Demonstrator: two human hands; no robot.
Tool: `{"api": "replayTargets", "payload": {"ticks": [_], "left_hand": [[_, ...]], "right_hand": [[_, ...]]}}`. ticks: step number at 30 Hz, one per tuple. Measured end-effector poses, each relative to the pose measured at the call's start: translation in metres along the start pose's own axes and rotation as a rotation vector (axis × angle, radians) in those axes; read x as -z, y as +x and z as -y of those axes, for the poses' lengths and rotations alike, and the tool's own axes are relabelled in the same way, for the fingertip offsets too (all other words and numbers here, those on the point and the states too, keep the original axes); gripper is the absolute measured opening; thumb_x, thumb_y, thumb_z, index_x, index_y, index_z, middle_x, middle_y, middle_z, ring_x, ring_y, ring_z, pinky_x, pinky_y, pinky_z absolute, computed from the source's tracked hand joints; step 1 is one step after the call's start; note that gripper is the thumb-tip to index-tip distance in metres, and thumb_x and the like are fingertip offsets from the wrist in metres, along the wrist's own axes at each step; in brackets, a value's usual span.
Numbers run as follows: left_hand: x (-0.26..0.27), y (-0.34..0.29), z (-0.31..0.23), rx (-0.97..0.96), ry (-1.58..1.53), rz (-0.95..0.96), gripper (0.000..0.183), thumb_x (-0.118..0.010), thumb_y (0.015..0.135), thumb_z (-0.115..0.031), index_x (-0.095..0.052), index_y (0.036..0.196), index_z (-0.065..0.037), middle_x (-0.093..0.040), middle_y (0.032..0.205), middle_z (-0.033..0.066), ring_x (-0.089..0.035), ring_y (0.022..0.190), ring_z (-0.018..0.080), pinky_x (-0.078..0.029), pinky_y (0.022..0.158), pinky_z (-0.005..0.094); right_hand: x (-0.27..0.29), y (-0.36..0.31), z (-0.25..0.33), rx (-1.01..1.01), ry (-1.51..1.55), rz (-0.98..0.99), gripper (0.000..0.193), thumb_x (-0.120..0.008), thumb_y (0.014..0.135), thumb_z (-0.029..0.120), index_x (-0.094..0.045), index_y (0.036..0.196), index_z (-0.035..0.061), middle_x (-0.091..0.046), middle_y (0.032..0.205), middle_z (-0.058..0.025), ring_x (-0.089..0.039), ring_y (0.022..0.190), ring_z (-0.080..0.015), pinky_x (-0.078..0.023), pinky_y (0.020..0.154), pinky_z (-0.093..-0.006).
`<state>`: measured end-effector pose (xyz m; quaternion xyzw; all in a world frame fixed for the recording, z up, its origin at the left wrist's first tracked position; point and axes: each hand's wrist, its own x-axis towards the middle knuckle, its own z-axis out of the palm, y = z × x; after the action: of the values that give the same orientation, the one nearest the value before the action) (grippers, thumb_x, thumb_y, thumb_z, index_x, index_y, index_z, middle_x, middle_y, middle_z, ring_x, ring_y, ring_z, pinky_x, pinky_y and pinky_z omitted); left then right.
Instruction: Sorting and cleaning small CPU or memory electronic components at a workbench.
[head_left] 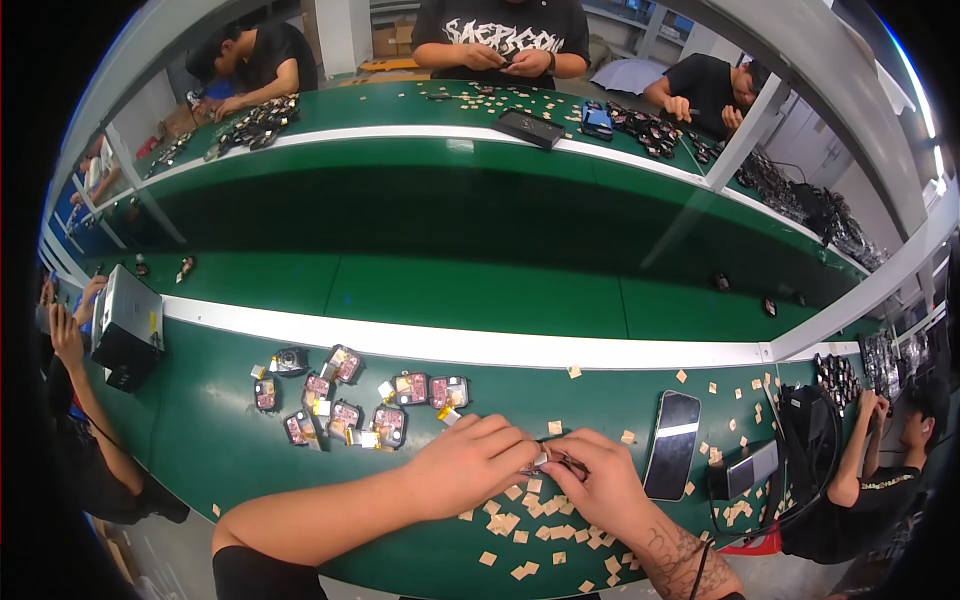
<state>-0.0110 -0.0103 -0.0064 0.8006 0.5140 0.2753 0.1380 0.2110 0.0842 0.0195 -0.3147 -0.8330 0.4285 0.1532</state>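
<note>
My left hand [478, 462] and my right hand [600, 482] meet low in the middle, over the green bench. Both are closed, fingertips pinching a small electronic unit [541, 461]. Only a silvery bit and some dark edge of it show between the fingers. Beyond my left hand lies a group of small black-cased electronic units with pinkish circuit boards [343, 418]. Some have silver and yellow battery pouches attached. Many little beige square pads [545, 505] are scattered under and around my right hand.
A smartphone [673, 445] lies right of my right hand, near a black-and-grey box [750, 470] with a cable. A white rail [460, 344] divides my bench from a green conveyor belt [480, 290] carrying a few units. A grey metal box [130, 325] stands left. Co-workers sit around.
</note>
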Motion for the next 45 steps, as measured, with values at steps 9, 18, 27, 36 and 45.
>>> {"api": "replayTargets", "payload": {"ticks": [9, 18, 27, 36, 45], "left_hand": [[0.003, 0.000, 0.001, 0.001, -0.043, -0.045, 0.035, -0.082, 0.089, -0.017, -0.065, 0.117, -0.005, -0.068, 0.114, 0.0099, -0.066, 0.104, 0.0320, -0.056, 0.089, 0.0424], [0.008, 0.018, -0.022, 0.293, -0.409, -0.066, 0.042, -0.085, 0.093, -0.013, -0.067, 0.130, -0.007, -0.070, 0.100, 0.0110, -0.068, 0.080, 0.0207, -0.056, 0.072, 0.0320], [0.009, 0.114, 0.054, 0.460, -0.407, -0.174, 0.014, -0.071, 0.098, -0.007, -0.066, 0.111, -0.003, -0.062, 0.067, 0.0066, -0.059, 0.059, 0.0150, -0.048, 0.061, 0.0313], [0.070, 0.116, 0.073, 0.537, 0.068, 0.055, 0.056, -0.077, 0.094, -0.023, -0.057, 0.144, -0.007, -0.075, 0.104, 0.0198, -0.073, 0.101, 0.0395, -0.057, 0.091, 0.0475], [0.083, 0.017, 0.023, 0.400, 0.201, 0.232, 0.055, -0.089, 0.085, -0.024, -0.070, 0.135, -0.009, -0.064, 0.122, 0.0152, -0.063, 0.118, 0.0360, -0.049, 0.105, 0.0466]], "right_hand": [[-0.013, 0.006, 0.010, 0.030, -0.113, -0.081, 0.019, -0.077, 0.092, 0.005, -0.075, 0.111, 0.0032, -0.072, 0.096, -0.0130, -0.074, 0.077, -0.0307, -0.059, 0.070, -0.0385], [0.006, 0.002, -0.009, -0.059, 0.274, -0.027, 0.020, -0.077, 0.096, 0.010, -0.072, 0.113, 0.0012, -0.074, 0.095, -0.0158, -0.073, 0.078, -0.0308, -0.058, 0.072, -0.0352], [0.021, -0.001, -0.009, 0.068, 0.092, -0.409, 0.036, -0.075, 0.099, 0.016, -0.064, 0.131, 0.0042, -0.066, 0.107, -0.0164, -0.071, 0.091, -0.0356, -0.058, 0.080, -0.0422], [0.019, 0.006, -0.022, 0.227, 0.156, -0.362, 0.009, -0.067, 0.101, 0.007, -0.071, 0.109, 0.0036, -0.068, 0.097, -0.0145, -0.070, 0.078, -0.0358, -0.056, 0.069, -0.0418], [0.013, 0.000, -0.020, 0.153, 0.046, -0.252, 0.010, -0.068, 0.103, 0.013, -0.076, 0.109, 0.0118, -0.065, 0.091, -0.0071, -0.069, 0.071, -0.0292, -0.056, 0.065, -0.0407]]}}
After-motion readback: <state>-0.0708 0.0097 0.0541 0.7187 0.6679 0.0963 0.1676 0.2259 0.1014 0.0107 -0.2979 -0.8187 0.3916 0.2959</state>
